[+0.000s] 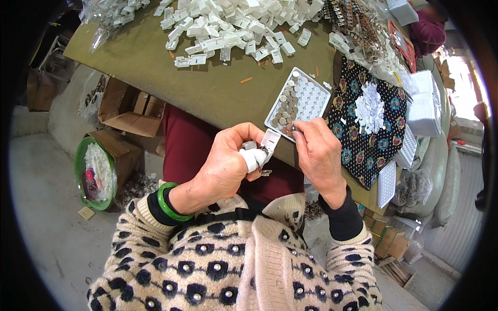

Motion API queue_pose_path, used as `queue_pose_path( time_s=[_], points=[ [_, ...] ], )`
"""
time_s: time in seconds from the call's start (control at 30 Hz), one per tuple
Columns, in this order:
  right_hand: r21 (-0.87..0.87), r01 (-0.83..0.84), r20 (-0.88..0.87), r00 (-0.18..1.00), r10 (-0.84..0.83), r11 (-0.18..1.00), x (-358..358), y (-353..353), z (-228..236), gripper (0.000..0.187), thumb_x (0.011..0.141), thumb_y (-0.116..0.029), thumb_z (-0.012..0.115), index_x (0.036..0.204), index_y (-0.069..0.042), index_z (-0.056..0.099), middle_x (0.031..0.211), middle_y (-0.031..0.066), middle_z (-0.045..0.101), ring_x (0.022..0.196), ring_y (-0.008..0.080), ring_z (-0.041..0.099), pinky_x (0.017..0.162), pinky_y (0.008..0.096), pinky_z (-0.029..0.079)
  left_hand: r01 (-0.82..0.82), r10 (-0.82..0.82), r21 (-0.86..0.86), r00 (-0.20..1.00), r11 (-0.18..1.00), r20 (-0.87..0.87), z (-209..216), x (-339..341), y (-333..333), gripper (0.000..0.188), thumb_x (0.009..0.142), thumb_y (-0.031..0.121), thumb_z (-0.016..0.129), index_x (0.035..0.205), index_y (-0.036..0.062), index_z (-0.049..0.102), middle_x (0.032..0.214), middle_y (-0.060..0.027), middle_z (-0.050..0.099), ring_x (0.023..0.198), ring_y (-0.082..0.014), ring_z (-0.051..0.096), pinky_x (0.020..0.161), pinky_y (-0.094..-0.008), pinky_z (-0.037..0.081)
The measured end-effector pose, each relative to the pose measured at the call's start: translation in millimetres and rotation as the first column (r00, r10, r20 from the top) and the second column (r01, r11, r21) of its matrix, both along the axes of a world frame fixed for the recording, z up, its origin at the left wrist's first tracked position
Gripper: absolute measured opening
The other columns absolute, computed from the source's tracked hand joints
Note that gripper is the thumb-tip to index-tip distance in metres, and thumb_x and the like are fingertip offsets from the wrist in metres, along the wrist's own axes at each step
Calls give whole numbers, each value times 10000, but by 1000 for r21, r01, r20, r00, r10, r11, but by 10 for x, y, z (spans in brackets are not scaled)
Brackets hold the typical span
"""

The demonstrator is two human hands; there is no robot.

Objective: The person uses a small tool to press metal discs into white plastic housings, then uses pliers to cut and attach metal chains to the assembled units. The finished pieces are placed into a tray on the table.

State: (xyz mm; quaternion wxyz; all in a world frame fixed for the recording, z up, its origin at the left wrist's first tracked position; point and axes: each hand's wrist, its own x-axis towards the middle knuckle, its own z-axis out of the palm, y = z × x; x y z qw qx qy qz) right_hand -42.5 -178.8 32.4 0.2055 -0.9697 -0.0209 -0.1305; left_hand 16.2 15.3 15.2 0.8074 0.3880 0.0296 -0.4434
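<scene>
R hand (320, 155): fingers narrow, right at the tray's (315, 98) lower end, can't tell if they've got a disc (284, 110). L hand (222, 159) fingers hold a white case (270, 139) just left, mid-frame. Tray's long axis slants up-right; R's nearer, tbh.

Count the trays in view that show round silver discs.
1: the white tray on the table, by the right hand. Others may be hidden in the white stack at right.

Olive table (140, 65), heaped white cases (228, 31), tray (313, 97), patterned cloth (351, 85)
</scene>
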Motion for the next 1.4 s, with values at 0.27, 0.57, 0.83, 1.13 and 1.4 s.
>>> queue_pose_path(
  time_s=[0.27, 0.57, 0.83, 1.13, 1.4],
  points=[
    [59, 24, -58, 998, -20, 998, 89, -62, -3, 118, 806, -11, 661, 898, -13, 587, 851, 129, 582, 748, 322, 612, 630, 393, 494, -6, 6, -63, 1000, 998, 1, 24, 67, 9, 177, 852, -7, 642, 1027, -3, 610, 862, -76, 641, 652, -136, 612, 520, -263, 490],
    [329, -32, 178, 984, -28, 944, -83, 221, 178, 160, 783, 69, 664, 907, 3, 587, 834, 124, 591, 699, 266, 600, 605, 341, 489, -91, 85, 44, 988, 995, 131, 55, 25, -30, 279, 829, -41, 685, 1105, -51, 646, 951, -121, 672, 761, -183, 688, 671, -285, 587],
    [72, -130, 276, 955, 105, 989, -123, 393, 150, 238, 765, 97, 690, 986, 19, 649, 855, 122, 587, 722, 245, 611, 611, 331, 505, -88, 75, 62, 978, 994, 193, 55, -48, -47, 273, 834, -35, 697, 1099, -63, 639, 928, -136, 675, 757, -184, 687, 652, -285, 589],
    [263, -80, 275, 961, 5, 961, -147, 375, 186, 239, 767, 105, 693, 981, 12, 643, 906, 125, 616, 764, 247, 633, 656, 321, 520, -59, 52, 44, 988, 997, 148, 74, -80, -34, 278, 830, -39, 705, 1097, -61, 630, 955, -161, 677, 781, -215, 701, 634, -294, 600],
    [291, -124, 211, 975, 63, 949, -178, 315, 169, 223, 764, 104, 686, 961, 7, 643, 895, 118, 601, 760, 254, 626, 650, 330, 511, -37, 31, 46, 992, 998, 122, 61, -65, -29, 243, 835, -16, 711, 1062, -40, 625, 885, -116, 674, 713, -162, 675, 607, -276, 580]
  ],
)
